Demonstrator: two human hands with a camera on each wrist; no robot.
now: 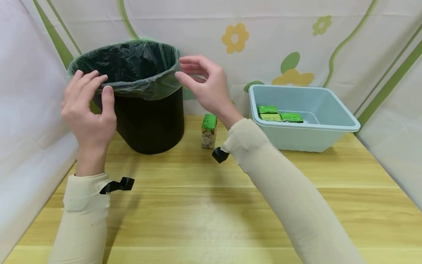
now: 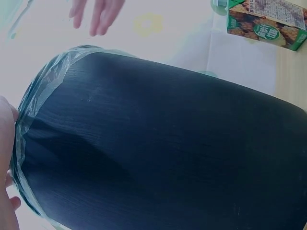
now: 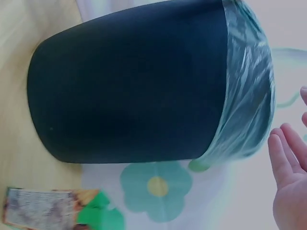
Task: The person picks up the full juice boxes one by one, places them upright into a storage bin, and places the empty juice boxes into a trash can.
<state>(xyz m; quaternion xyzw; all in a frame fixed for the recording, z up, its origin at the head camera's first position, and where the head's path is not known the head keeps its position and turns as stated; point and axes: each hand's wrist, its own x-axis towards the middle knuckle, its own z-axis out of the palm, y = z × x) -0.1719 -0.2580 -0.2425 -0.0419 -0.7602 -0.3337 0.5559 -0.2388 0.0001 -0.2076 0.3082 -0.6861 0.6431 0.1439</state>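
A black trash bin (image 1: 150, 124) stands at the back left, lined with a translucent green trash bag (image 1: 155, 88) folded over its rim. My left hand (image 1: 90, 106) is at the rim's near left side, its fingers loosely spread over the bag's edge and the thumb in front. In the left wrist view, part of that hand (image 2: 5, 167) shows beside the bag's edge. Near the rim's right side is my right hand (image 1: 206, 82), fingers extended together. The right wrist view shows its fingertips (image 3: 277, 136) close beside the bag, pinching nothing.
A small green-topped drink carton (image 1: 209, 132) stands upright right of the bin. Farther right, a light blue plastic basin (image 1: 296, 137) holds several green cartons (image 1: 291, 117). White curtains with printed flowers (image 1: 235, 38) rise behind the wooden table (image 1: 184, 220).
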